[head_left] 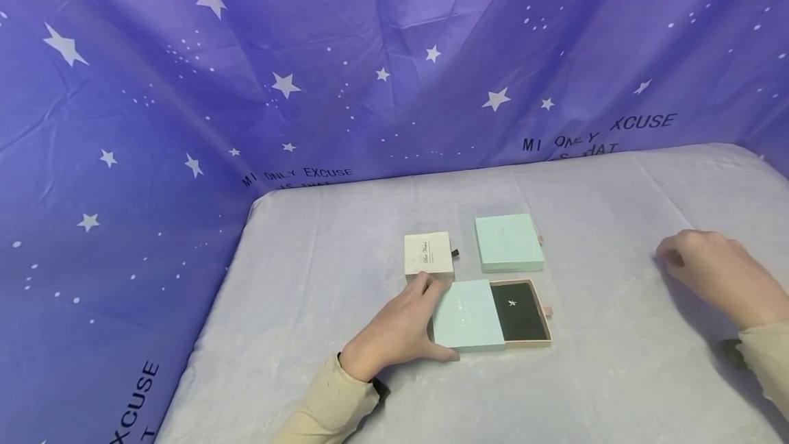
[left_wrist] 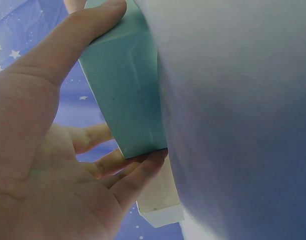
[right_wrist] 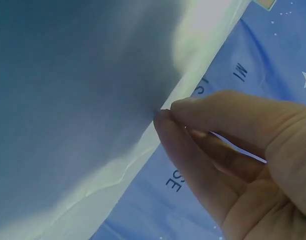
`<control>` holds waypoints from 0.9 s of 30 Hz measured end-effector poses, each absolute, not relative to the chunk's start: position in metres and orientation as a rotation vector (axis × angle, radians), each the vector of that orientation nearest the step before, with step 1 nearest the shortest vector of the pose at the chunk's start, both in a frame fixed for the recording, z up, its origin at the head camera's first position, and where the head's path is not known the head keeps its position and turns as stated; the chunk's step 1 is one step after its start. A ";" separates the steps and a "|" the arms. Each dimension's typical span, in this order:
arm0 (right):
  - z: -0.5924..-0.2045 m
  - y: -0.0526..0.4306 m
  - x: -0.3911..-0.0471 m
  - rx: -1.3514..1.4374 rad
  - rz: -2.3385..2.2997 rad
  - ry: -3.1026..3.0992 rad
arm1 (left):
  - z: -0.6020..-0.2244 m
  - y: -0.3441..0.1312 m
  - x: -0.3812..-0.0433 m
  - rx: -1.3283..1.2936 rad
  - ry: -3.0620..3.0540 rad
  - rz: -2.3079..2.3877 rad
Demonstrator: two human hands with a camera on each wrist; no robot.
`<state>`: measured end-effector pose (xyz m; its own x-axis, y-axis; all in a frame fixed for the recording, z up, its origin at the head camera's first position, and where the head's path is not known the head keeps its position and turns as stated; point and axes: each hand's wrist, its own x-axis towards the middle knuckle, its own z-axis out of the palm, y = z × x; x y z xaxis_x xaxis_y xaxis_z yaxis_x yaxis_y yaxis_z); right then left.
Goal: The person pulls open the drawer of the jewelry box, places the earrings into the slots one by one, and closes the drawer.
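Note:
A mint-green drawer box (head_left: 467, 315) lies on the table with its black-lined tray (head_left: 520, 312) slid out to the right; a tiny pale star-shaped piece (head_left: 511, 303) lies on the lining. My left hand (head_left: 428, 321) grips the mint sleeve (left_wrist: 128, 85), thumb (left_wrist: 68, 45) on the near side and fingers (left_wrist: 143, 165) on the far side. My right hand (head_left: 668, 255) hovers above the cloth far to the right, with its fingertips (right_wrist: 165, 115) curled together; nothing shows between them.
A shut mint box (head_left: 508, 242) and a small cream box (head_left: 428, 252) lie just behind the open one. A pale cloth covers the table (head_left: 320, 279). A purple star-printed drape (head_left: 370, 53) hangs behind and to the left.

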<state>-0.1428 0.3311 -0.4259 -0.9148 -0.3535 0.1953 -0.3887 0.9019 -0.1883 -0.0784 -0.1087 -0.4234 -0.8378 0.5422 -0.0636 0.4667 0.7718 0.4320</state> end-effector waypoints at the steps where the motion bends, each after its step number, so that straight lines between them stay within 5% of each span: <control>1: -0.426 0.330 -0.143 0.569 0.349 -2.899 | -0.424 -0.109 -0.078 0.802 2.782 0.604; 27: -0.426 0.289 -0.135 0.649 0.433 -2.802 | -0.424 -0.110 -0.078 0.795 2.781 0.615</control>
<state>-0.1348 0.2894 -0.4256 -0.8746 -0.3899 0.2881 -0.4587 0.8580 -0.2312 -0.0784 -0.1096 -0.4237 -0.8398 0.5394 -0.0618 0.4632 0.7711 0.4369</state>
